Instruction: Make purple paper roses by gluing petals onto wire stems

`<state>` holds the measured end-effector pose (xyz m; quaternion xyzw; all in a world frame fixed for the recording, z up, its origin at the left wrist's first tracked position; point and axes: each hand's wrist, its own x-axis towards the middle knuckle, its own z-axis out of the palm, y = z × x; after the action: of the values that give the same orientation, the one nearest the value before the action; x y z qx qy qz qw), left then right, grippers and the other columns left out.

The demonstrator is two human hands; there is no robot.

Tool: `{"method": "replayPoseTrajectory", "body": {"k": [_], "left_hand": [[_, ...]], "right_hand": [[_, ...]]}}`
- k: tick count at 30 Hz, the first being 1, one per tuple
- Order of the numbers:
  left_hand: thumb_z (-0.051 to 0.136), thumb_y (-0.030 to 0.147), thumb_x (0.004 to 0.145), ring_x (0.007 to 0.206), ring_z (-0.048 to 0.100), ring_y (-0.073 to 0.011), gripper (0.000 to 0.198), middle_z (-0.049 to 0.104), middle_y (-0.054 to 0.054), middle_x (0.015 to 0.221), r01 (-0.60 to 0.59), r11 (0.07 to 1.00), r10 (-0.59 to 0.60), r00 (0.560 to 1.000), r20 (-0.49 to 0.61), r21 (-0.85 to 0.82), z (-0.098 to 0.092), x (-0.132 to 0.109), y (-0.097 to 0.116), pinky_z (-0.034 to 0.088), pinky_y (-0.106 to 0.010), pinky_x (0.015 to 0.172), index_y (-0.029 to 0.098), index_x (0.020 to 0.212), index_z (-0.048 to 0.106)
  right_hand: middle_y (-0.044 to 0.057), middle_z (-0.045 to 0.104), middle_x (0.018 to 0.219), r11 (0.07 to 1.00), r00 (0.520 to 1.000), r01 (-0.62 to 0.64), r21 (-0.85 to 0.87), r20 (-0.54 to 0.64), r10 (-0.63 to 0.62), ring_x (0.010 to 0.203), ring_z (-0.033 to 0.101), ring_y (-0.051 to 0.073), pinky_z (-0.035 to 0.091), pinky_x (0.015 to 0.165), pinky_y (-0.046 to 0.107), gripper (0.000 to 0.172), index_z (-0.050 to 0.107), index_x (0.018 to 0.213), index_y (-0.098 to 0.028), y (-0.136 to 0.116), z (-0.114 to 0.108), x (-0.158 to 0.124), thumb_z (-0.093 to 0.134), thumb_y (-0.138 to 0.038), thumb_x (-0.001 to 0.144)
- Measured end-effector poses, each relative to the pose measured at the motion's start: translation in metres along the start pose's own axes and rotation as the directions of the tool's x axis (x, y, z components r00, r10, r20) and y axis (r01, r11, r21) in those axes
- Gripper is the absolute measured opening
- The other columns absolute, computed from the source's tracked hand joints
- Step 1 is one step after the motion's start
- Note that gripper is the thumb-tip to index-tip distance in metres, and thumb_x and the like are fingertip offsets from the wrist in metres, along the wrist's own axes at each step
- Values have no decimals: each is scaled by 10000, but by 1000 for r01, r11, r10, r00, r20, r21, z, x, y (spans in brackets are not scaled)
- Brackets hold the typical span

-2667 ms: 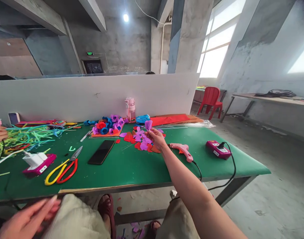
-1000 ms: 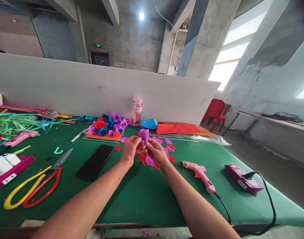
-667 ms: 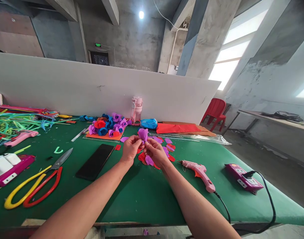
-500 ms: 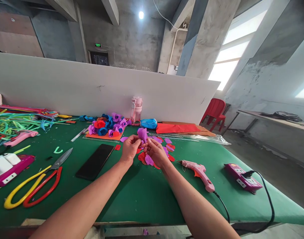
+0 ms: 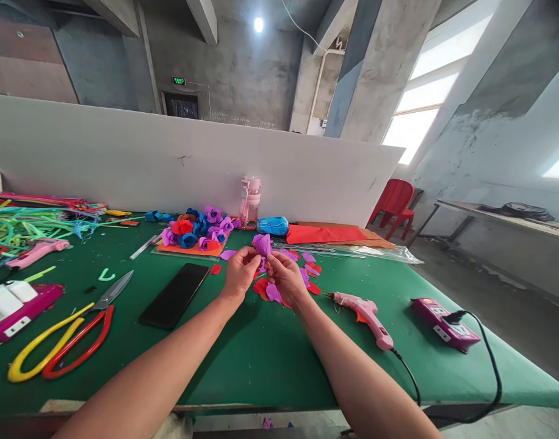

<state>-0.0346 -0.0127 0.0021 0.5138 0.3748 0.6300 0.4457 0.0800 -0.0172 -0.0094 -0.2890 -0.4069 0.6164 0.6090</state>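
Note:
Between both hands, above the green table, is a purple paper flower (image 5: 262,244). My left hand (image 5: 240,271) pinches its lower left side with thumb and fingers. From the right, my right hand (image 5: 284,274) is closed on its base, with the fingertips of both hands close together. Loose red and purple petals (image 5: 274,292) lie on the table below and behind my hands. Finished-looking paper flowers (image 5: 199,228) in purple, blue and red sit in a pile on an orange sheet, left of my hands.
Right of my arms lie a pink glue gun (image 5: 364,314) and a purple power strip (image 5: 445,324) with a black cord. To the left are a black phone (image 5: 175,297) and scissors (image 5: 78,329). A pink bottle (image 5: 251,203) and blue pouch (image 5: 273,225) stand behind.
The purple flower has turned slightly between my fingers. Both hands stay in nearly the same place, and the view has shifted a little.

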Motion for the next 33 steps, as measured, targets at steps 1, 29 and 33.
{"method": "replayPoseTrajectory", "body": {"k": [1,29,33], "left_hand": [[622,271,644,516,487,-105,106,549,25,566,-10,1000,10,1000,0,16,0,0,0,392,-218,506,179,624,573],[548,455,756,549,538,-127,345,579,-11,571,9,1000,-9,1000,-7,28,-7,3,-5,428,-248,554,158,586,593],[634,379,701,553,552,-116,215,616,-9,694,89,996,-89,996,-11,-13,-9,7,-12,426,-243,523,168,739,618]], "right_hand": [[-58,547,563,1000,1000,1,4,-9,-1,434,424,45,330,367,159,254,596,782,-189,1,0,0,750,-339,646],[-42,574,576,997,998,51,-66,25,-49,437,423,48,358,385,165,276,585,736,-178,-4,-3,0,722,-411,676],[-45,573,573,997,997,68,-44,48,-66,443,423,45,354,398,159,267,595,729,-179,-7,-4,0,728,-404,675]]}}
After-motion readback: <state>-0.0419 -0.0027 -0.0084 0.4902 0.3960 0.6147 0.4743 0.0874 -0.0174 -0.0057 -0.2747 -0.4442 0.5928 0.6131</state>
